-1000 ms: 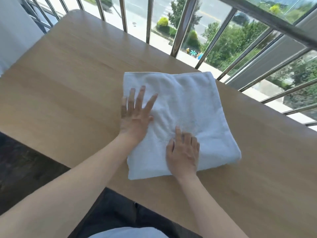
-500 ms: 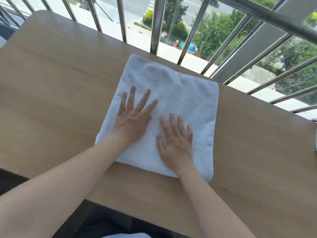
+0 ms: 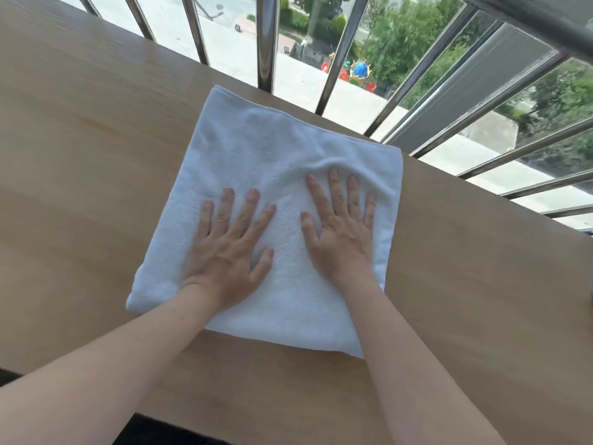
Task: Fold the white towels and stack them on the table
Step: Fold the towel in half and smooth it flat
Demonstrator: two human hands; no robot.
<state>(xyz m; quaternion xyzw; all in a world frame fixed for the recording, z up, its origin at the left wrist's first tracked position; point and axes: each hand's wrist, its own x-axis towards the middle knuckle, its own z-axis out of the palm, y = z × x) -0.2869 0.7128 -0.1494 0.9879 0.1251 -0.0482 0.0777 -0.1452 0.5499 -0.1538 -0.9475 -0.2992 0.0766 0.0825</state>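
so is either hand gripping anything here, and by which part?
Nothing is held. Left hand and right hand lie flat, fingers straight, pressing the top of the folded white towel onto the table.

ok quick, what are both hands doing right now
left hand: open, pressing flat on the white towel
right hand: open, flat on the same towel

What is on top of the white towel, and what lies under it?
The left hand and right hand press flat on the white towel, fingers spread. The wooden table shows around it; whatever lies directly beneath is covered.
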